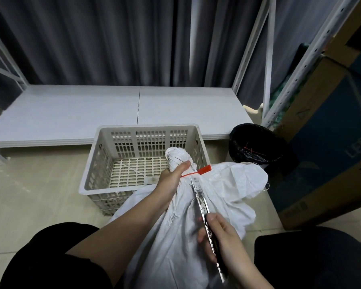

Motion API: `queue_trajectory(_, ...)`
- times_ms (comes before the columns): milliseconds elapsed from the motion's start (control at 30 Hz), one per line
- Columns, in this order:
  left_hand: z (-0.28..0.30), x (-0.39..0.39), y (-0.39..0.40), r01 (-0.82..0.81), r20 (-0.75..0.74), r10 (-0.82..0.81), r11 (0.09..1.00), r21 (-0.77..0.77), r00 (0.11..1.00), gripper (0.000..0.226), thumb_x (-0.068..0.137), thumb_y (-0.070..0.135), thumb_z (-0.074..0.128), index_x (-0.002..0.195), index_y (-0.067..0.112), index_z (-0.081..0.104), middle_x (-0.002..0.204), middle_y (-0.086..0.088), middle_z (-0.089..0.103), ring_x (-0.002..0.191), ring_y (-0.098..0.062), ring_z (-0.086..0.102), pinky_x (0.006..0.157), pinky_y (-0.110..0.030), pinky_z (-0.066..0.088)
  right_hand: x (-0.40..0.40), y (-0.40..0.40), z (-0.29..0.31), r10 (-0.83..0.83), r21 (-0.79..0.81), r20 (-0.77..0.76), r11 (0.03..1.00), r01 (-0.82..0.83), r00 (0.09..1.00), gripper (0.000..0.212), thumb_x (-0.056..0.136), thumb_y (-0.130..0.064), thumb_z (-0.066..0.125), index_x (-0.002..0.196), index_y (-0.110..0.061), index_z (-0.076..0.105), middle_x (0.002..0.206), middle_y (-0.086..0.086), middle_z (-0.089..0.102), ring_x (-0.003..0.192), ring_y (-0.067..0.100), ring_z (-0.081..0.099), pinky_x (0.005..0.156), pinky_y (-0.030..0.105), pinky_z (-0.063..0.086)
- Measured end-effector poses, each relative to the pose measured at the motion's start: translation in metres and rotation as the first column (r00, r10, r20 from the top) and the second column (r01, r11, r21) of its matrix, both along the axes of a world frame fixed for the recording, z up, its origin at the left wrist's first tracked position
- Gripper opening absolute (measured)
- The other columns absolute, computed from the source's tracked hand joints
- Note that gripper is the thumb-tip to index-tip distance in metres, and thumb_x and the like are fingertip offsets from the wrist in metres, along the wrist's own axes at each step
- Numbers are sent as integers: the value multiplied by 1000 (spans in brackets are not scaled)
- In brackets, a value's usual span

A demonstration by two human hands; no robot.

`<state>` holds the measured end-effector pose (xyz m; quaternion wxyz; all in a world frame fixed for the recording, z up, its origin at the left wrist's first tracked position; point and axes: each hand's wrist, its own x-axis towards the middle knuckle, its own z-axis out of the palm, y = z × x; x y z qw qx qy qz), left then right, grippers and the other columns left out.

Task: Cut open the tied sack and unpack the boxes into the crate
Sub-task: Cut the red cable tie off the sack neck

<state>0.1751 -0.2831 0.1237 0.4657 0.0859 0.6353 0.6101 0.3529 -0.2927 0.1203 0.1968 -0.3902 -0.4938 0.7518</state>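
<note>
A white woven sack (223, 190) stands between my knees, its neck bunched and tied with a red plastic tie (198, 172). My left hand (171, 178) grips the neck just below the twisted top. My right hand (221, 236) holds a pair of worn metal scissors (200, 199), whose tips reach up to the red tie. Just behind the sack sits a beige plastic crate (92, 163) with nothing in it. The boxes are hidden inside the sack.
A black bin (256, 147) with a bag liner stands right of the crate. Large cardboard boxes (325, 142) lean on a white metal rack at the right. A low white shelf board (81, 113) runs behind the crate, with grey curtains beyond.
</note>
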Motion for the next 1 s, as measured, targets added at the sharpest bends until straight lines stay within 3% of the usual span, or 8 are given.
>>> queue_trajectory(133, 3, 2, -1, 7, -14, -7, 1000, 17, 1000, 33, 86, 36, 65, 109, 13, 68, 103, -6, 73, 91, -16, 69, 72, -24, 52, 1, 5, -2, -3, 168, 28, 986, -2, 1000, 24, 99, -16, 39, 81, -2, 49, 54, 12, 56, 27, 12, 27, 33, 16, 16)
queue_trajectory(200, 3, 2, -1, 10, -5, -10, 1000, 26, 1000, 32, 86, 35, 65, 108, 12, 68, 103, -7, 73, 92, -18, 69, 76, -26, 53, 1, 7, -3, 20, 178, 52, 984, -29, 998, 25, 99, -16, 38, 85, -2, 53, 52, 11, 54, 28, 12, 26, 34, 18, 15)
queue_trajectory(333, 5, 3, -3, 18, -17, -18, 999, 43, 1000, 28, 88, 33, 62, 106, 11, 68, 100, -5, 73, 86, -13, 70, 61, -16, 52, 3, 10, -3, 50, 134, 54, 989, -56, 997, 26, 100, -15, 37, 88, -1, 55, 52, 13, 50, 26, 11, 25, 32, 13, 15)
queue_trajectory(500, 5, 3, -2, 17, -3, -17, 999, 46, 1000, 30, 88, 32, 64, 108, 11, 68, 101, -8, 74, 91, -19, 71, 72, -24, 54, 5, 12, -1, 49, 96, 46, 994, -53, 998, 27, 100, -15, 37, 88, -1, 56, 51, 12, 49, 24, 11, 25, 31, 11, 17)
queue_trajectory(633, 5, 3, -2, 22, -36, -20, 999, 50, 999, 29, 87, 33, 64, 106, 12, 68, 98, -4, 74, 88, -15, 70, 71, -22, 53, 2, 15, -2, 38, 131, 70, 990, -47, 997, 27, 100, -17, 38, 88, -1, 56, 50, 9, 50, 26, 11, 24, 32, 13, 13)
queue_trajectory(833, 2, 3, 0, 3, -20, -2, 999, 53, 1000, 36, 83, 35, 68, 108, 9, 70, 101, -9, 74, 96, -24, 70, 95, -41, 52, -2, 14, -2, 31, 128, 61, 991, -38, 998, 29, 100, -19, 38, 87, -3, 57, 51, 11, 46, 26, 11, 24, 33, 13, 13)
queue_trajectory(1000, 3, 6, -1, -10, -60, 14, 997, 71, 998, 30, 87, 31, 65, 106, 8, 69, 101, -8, 73, 94, -21, 69, 75, -24, 53, -6, 12, -3, 22, 109, 46, 994, -27, 999, 30, 101, -19, 38, 85, -4, 58, 48, 7, 43, 26, 10, 23, 31, 11, 15)
